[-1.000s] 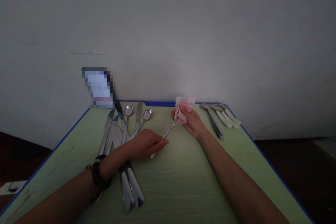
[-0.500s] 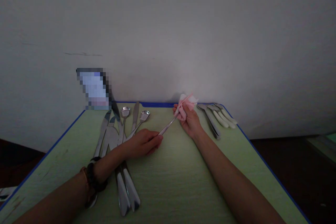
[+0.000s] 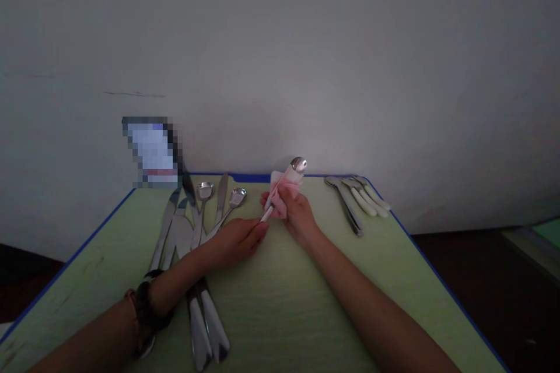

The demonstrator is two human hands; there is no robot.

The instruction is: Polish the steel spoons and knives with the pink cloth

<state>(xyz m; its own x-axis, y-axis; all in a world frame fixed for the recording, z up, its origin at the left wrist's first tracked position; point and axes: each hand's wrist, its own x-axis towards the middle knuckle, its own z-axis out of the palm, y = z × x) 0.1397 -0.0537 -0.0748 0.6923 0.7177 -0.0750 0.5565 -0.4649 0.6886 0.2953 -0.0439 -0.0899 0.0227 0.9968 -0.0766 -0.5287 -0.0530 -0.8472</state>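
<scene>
My left hand (image 3: 240,240) is closed around the handle end of a metal spoon (image 3: 298,164), which slants up and away to the right over the table. A pink and white cloth (image 3: 280,195) is wrapped about the spoon's handle, and my right hand (image 3: 294,210) pinches it there. The shiny bowl of the spoon sticks out beyond the cloth. Under and beside my left forearm lie several knives (image 3: 165,227) and two square-bowled spoons (image 3: 237,196), partly hidden by the arm.
Right of my right hand lie stacked dark spoons (image 3: 347,210) and several pale-handled forks (image 3: 365,198). A blurred-out phone (image 3: 151,148) leans on the wall at the back left. The green table (image 3: 280,315) has a blue edge and meets the wall (image 3: 280,58).
My right hand and the cloth have slid down the spoon towards my left hand. The spoon's bowl, covered before, now shows. My left hand has barely moved.
</scene>
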